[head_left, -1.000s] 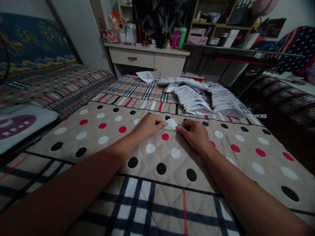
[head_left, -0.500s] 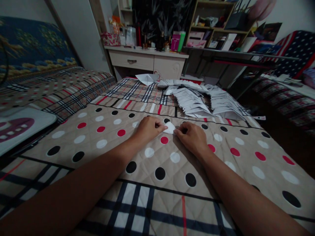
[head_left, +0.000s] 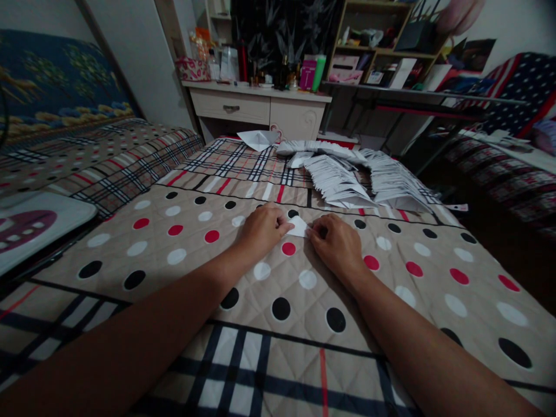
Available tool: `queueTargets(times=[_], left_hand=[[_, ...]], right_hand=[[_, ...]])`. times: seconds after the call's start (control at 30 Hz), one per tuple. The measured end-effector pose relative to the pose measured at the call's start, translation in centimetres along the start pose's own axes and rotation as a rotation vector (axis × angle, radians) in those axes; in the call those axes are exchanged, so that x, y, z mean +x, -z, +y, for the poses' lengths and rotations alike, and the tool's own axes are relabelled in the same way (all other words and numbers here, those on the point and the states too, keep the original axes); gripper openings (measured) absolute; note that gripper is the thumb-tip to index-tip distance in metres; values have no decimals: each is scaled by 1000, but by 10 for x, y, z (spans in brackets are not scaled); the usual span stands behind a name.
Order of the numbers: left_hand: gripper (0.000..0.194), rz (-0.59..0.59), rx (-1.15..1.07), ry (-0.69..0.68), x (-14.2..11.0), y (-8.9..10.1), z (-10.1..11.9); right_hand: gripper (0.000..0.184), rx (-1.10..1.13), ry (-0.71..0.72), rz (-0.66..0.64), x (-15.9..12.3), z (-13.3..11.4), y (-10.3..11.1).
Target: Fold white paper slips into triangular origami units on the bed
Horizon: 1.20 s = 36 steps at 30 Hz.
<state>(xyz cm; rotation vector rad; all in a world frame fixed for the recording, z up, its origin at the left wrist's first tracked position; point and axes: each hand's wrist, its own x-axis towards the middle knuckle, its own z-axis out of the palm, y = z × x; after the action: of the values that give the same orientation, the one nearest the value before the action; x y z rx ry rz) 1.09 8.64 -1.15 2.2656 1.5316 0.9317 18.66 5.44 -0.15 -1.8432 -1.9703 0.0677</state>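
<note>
A small folded piece of white paper is held low over the spotted bedspread, in the middle of the head view. My left hand pinches its left end between thumb and fingers. At its right end, my right hand is closed in the same kind of pinch. The paper's fold details are too small to make out. Beyond my hands lie rows of folded white papers, packed closely on edge. Flat sheets of paper rest to their left, near the bed's far edge.
A white board with a purple oval lies at the left. A pale dresser with bottles and boxes stands behind the bed. To the right are a shelf unit, a narrow desk and a chair with a starred cover.
My hands keep their pinch on the paper, which looks slightly flatter along its upper edge. The whole view has shifted very slightly; the stacked papers lie as before.
</note>
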Motion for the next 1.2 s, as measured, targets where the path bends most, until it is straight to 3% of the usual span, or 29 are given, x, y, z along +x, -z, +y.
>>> queueTargets(times=[0.33,0.67,0.83,1.2], left_hand=[[18,-62,-171,-32,-4,-3,-13],[8,23,-430,-34,-6,3,2],[2,101,-530,-44,-6,2,3],[11,13,-633,3,-7,5,6]], right_hand=[[12,124,-20,6,-2,6,-1],[22,865,-77,-13,-5,6,-3],[26,925,-107,-43,-6,2,1],[25,883,-33,-2,-9,1,1]])
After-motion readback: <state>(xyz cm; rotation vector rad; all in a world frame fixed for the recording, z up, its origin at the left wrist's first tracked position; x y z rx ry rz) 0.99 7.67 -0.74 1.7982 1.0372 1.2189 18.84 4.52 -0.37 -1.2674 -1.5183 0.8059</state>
